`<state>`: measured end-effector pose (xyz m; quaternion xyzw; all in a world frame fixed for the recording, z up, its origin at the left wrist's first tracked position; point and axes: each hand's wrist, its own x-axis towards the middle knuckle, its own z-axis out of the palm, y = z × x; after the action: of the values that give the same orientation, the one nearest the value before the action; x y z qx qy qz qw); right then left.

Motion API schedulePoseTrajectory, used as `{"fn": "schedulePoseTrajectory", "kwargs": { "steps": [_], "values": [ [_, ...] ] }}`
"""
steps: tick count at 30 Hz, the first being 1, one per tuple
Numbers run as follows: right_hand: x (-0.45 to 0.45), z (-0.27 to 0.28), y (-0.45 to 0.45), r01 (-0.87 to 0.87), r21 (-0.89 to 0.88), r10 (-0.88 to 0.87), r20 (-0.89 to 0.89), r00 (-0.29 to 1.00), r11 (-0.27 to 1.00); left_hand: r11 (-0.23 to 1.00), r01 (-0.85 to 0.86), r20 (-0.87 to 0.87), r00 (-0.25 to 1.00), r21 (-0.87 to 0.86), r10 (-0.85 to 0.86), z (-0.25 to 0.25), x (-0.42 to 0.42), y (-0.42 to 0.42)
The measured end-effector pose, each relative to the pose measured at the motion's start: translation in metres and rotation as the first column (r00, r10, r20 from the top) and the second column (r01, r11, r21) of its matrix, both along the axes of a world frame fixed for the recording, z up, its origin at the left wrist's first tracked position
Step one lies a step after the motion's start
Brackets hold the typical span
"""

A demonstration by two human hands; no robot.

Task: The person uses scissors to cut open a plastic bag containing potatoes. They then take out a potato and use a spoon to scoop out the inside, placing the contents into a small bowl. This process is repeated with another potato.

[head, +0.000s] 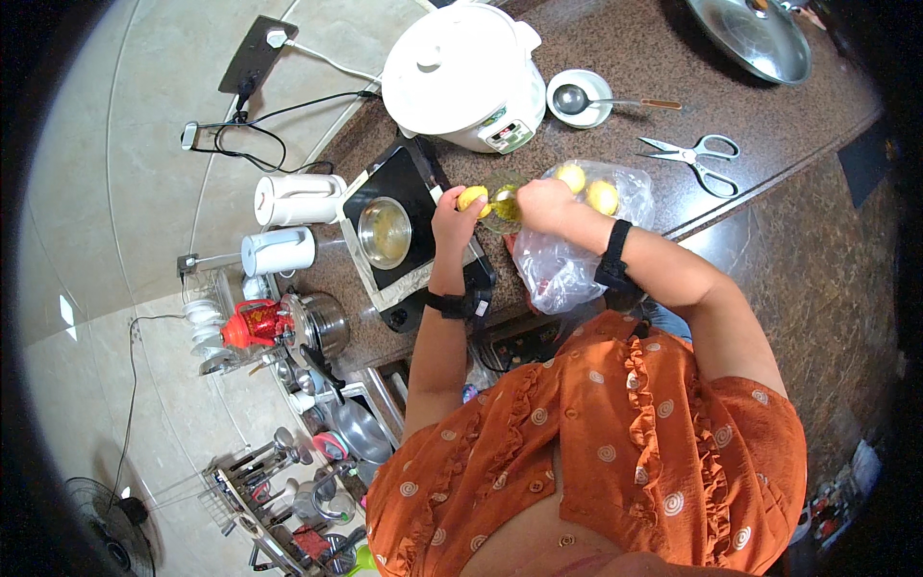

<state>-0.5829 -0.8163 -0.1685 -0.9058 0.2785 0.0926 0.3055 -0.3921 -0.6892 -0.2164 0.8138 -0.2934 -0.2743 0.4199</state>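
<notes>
My left hand (456, 213) grips a yellow fruit (473, 198) that looks like a lemon. Across from it my right hand (546, 206) is closed around a small metal utensil, apparently a spoon (503, 195), whose tip points towards the fruit. Below both hands sits a clear glass bowl (496, 225) on the countertop, partly covered by them. To the right, two more yellow fruits (603, 197) lie on or in a clear plastic bag (562, 270). My right forearm passes over this bag.
An induction cooktop (402, 169) bears a metal bowl (386, 232) with yellowish contents. Behind stands a white electric cooker (454, 68), beside a white bowl (595, 81) with a ladle (571, 99). Scissors (696, 153) lie near the counter edge. A lidded pan (757, 40) is farther right.
</notes>
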Motion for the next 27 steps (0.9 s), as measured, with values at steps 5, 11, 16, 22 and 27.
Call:
{"fn": "schedulePoseTrajectory", "kwargs": {
  "steps": [5,11,16,22,27],
  "values": [
    [0.009,0.0,0.018,-0.169,-0.037,0.169,-0.001,0.986,0.985,0.99,-0.01,0.207,0.978,0.141,-0.02,0.0,-0.007,-0.009],
    [0.003,0.002,0.019,-0.239,-0.062,0.235,-0.06,0.97,0.969,0.994,-0.026,0.187,0.982,0.107,0.006,-0.003,-0.009,-0.006],
    [-0.001,-0.001,0.011,-0.233,-0.066,0.226,-0.093,0.97,0.97,0.989,-0.141,-0.115,0.983,0.042,0.145,0.009,-0.007,0.003],
    [-0.002,0.002,0.008,0.045,0.155,-0.05,0.03,0.998,0.987,0.992,-0.062,0.086,0.995,0.111,0.053,0.02,-0.015,0.039],
    [0.012,-0.018,0.014,0.129,0.424,-0.173,0.065,0.983,0.896,0.991,-0.012,0.305,0.952,0.133,-0.029,0.037,-0.033,0.041]
  ]
}}
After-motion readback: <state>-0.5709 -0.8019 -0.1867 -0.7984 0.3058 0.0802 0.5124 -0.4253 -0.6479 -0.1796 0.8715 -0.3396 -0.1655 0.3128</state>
